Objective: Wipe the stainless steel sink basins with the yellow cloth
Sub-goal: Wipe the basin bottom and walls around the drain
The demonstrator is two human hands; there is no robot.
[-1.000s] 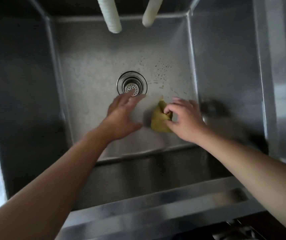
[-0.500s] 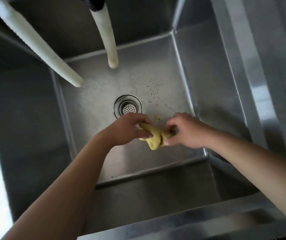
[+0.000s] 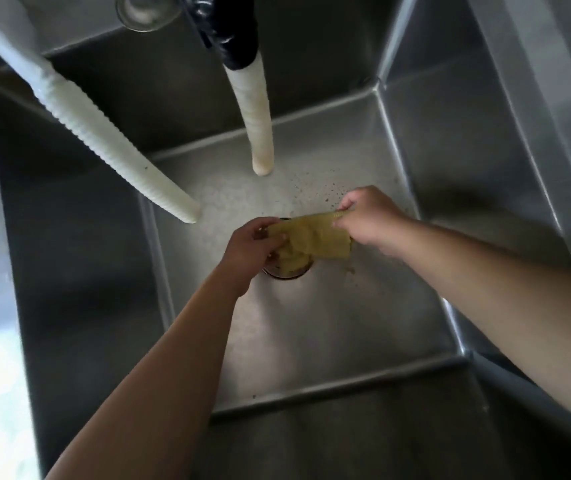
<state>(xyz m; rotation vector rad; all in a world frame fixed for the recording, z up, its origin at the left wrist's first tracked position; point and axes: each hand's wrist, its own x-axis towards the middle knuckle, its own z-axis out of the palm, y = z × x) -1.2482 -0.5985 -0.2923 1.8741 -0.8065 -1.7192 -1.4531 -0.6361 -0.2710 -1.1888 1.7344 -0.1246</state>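
Near the frame's centre, the left hand [image 3: 254, 245] and right hand [image 3: 369, 216] are each pinching an edge of the yellow cloth [image 3: 311, 239], stretching it open above the drain [image 3: 286, 273], probably to spread it for wiping the speckled basin floor [image 3: 329, 323].

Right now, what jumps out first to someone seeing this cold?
The yellow cloth, stretched between both hands at the middle of the frame: the left hand grips one end, the right hand pinches the other. It hangs just over the drain in the basin floor. Two white ribbed hoses slant down from the top, and dark specks dot the floor behind the hands.
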